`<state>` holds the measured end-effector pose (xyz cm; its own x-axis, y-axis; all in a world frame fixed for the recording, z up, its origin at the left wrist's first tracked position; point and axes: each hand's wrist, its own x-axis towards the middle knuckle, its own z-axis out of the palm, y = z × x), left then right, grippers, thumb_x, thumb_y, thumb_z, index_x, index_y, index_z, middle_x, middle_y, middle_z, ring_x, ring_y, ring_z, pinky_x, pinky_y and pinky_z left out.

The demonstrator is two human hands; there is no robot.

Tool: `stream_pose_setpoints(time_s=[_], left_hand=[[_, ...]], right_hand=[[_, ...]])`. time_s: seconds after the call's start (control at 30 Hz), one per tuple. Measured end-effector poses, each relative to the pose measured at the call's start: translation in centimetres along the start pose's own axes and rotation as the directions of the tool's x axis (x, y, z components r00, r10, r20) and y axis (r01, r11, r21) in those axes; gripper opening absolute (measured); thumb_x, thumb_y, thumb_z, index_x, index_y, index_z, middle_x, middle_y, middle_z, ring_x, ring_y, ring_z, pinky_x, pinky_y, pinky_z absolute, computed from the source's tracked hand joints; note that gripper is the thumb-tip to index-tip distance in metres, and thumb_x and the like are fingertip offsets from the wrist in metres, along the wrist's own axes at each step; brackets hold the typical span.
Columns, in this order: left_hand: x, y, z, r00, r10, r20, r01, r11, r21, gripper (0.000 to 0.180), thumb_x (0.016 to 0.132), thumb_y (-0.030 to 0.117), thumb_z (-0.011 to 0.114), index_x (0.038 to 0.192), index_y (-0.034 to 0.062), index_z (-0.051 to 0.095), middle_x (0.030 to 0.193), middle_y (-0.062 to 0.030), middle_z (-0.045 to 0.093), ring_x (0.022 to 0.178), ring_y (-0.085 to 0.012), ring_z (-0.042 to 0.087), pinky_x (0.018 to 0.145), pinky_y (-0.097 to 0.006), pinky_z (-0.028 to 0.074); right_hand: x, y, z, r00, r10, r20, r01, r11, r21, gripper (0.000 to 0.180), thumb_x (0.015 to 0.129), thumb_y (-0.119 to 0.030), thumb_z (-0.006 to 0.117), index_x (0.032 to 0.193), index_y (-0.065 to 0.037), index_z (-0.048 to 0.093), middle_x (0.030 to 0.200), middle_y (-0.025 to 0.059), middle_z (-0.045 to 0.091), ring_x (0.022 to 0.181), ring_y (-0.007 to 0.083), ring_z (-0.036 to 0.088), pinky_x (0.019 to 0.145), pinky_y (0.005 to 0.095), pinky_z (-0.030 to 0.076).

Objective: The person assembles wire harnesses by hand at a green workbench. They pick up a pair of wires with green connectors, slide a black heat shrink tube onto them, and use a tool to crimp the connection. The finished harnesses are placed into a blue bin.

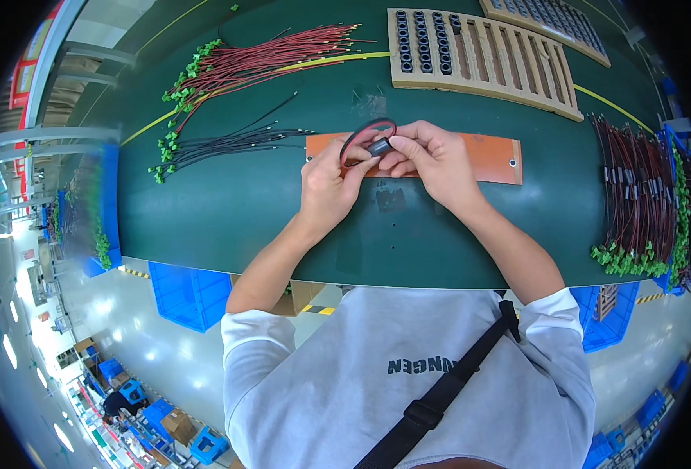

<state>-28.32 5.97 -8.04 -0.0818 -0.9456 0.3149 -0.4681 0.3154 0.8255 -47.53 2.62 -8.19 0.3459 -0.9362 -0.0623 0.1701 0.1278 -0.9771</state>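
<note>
Between my two hands is a small black cylinder [379,146], with a red and black wire [370,125] looping up from it. My left hand [328,178] pinches the wire and the cylinder's left end with thumb and fingers. From the other side, my right hand [433,162] has its fingertips closed on the cylinder's right end. Both hands are over an orange board [490,159] lying on the green tabletop [455,246]. My fingers hide where the wires meet the cylinder.
Red wires [283,51] and black wires [236,143] with green connectors lie at left. A wooden slotted rack [478,80] holding black cylinders stands at the back, another rack [549,22] behind it. Wired assemblies [638,187] are piled at right. Blue bins [189,297] sit below the table edge.
</note>
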Motion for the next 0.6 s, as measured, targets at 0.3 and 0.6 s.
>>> stream_pose_setpoints(time_s=[0.3,0.6], left_hand=[[1.5,0.5,0.6,0.968,0.182,0.171,-0.225,0.933,0.279,0.024,0.084,0.007,0.08,0.106,0.001,0.074,0.097,-0.0123,0.076,0.079,-0.0285,0.072,0.075,-0.034,0.059],[7.0,1.5,1.6,0.836,-0.099,0.541,0.258,0.939,-0.226,0.031,0.104,0.022,0.057,0.114,-0.004,0.072,0.103,-0.012,0.073,0.093,-0.0173,0.067,0.085,-0.03,0.054]], right_hand=[[-1.4,-2.8,-4.6,0.736,-0.622,0.268,0.476,0.194,-0.858,0.007,0.089,-0.008,0.072,0.092,-0.005,0.066,0.079,0.0087,0.069,0.076,0.0279,0.068,0.066,0.0387,0.054],[-3.5,-1.5,-11.1,0.794,-0.606,0.048,0.459,0.545,-0.702,0.005,0.091,-0.002,0.07,0.096,0.0,0.072,0.096,0.0104,0.076,0.086,0.0231,0.073,0.078,0.033,0.057]])
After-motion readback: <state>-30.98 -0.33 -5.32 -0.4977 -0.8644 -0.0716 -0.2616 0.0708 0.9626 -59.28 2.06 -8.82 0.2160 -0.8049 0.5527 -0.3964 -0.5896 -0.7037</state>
